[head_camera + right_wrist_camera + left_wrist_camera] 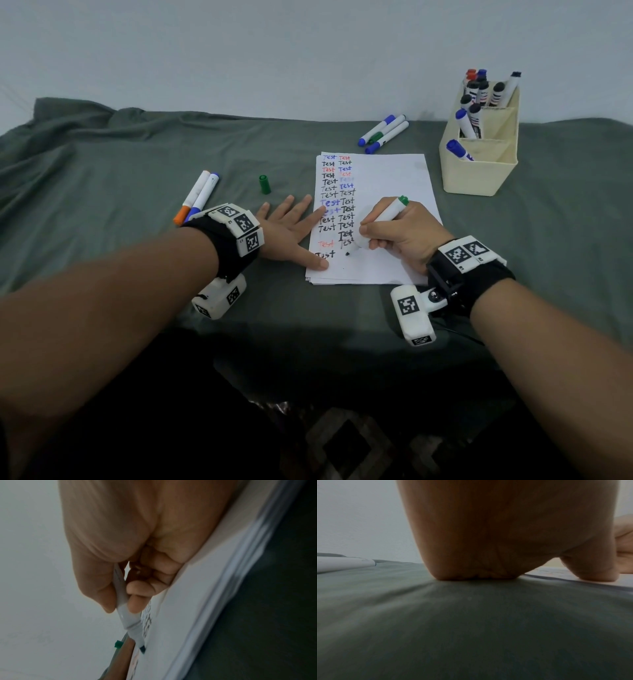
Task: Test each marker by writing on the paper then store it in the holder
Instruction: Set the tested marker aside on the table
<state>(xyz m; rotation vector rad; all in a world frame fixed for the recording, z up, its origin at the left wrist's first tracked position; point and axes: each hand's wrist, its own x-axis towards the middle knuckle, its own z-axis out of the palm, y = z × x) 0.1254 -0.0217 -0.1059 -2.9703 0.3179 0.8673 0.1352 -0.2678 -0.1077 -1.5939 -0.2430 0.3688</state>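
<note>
The white paper (pixel 394 178) carries rows of "Test" in black, blue and red. My right hand (pixel 394 233) grips an uncapped white marker (pixel 387 214) with a green end, its dark tip (pixel 142 648) at the sheet (pixel 180 601) beside a fresh dot. Spread flat, my left hand (pixel 291 226) presses the paper's left edge with straight fingers, thumb (pixel 317 262) near the bottom corner. The green cap (pixel 264 184) lies on the cloth left of the paper. The cream holder (pixel 479 164) at right holds several markers.
Three markers (pixel 383 133) lie behind the paper, two with blue caps and one with a green cap. An orange-capped and a blue-capped marker (pixel 197 197) lie left of my left wrist. A grey-green cloth (pixel 102 171) covers the table, against a pale wall.
</note>
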